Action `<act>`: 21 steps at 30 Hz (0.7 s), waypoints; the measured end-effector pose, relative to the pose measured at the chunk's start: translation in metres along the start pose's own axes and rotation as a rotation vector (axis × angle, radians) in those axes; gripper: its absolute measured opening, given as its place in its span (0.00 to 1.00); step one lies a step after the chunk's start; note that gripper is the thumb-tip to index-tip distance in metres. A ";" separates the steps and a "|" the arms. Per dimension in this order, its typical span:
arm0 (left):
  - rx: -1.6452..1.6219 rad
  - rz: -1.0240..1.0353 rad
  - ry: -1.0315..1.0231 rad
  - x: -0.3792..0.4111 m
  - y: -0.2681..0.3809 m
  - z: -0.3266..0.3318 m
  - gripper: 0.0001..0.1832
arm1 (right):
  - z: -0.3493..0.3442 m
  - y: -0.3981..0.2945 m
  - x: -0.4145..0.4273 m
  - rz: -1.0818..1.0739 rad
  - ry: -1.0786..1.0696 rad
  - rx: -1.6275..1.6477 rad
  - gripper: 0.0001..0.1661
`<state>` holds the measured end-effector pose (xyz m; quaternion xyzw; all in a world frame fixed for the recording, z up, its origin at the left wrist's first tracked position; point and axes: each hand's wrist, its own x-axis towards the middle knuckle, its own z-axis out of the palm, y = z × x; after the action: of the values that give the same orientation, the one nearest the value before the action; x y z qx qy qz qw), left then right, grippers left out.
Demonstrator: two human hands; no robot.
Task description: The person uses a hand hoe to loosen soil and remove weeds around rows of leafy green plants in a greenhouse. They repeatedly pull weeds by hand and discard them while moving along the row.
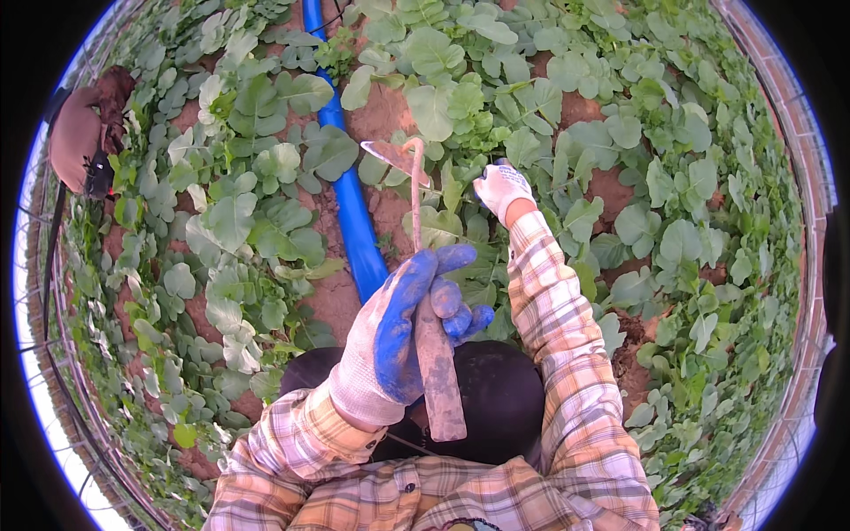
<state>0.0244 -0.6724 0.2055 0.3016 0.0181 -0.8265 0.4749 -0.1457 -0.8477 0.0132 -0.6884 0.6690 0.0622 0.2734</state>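
Note:
My left hand (388, 345), in a white knit glove with a soiled blue coating, grips a small hand hoe (439, 391). The hoe's worn wooden handle slants across my palm, and its thin curved neck rises to a flat metal blade (398, 158) above the leaves. Farther ahead and to the right, my right hand (506, 189) wears a similar glove and reaches down among broad green leafy plants (468, 99). Its fingers are curled and partly hidden, so I cannot tell whether they hold a stem.
A flat blue hose (348, 206) runs over reddish soil (382, 116) left of the hoe. Dense rows of leafy plants (246, 219) spread on both sides. Another person (83, 139) bends over the plants at far left. Wall-like edges (770, 93) curve along the rim.

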 end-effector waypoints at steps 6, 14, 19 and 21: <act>0.006 -0.029 -0.003 -0.003 0.000 0.002 0.22 | -0.057 0.063 -0.093 -0.120 0.157 1.151 0.23; -0.046 -0.017 -0.056 -0.002 -0.002 -0.002 0.21 | -0.079 0.164 -0.085 0.129 0.590 0.304 0.25; -0.022 0.006 -0.008 -0.002 -0.001 -0.003 0.22 | -0.065 0.058 -0.068 -0.212 0.217 0.810 0.24; -0.025 -0.006 0.001 0.000 0.000 -0.002 0.22 | -0.039 0.025 -0.036 -0.357 0.277 0.430 0.23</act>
<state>0.0250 -0.6715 0.2041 0.2958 0.0296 -0.8276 0.4762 -0.1842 -0.8327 0.0547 -0.7231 0.5664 -0.2241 0.3256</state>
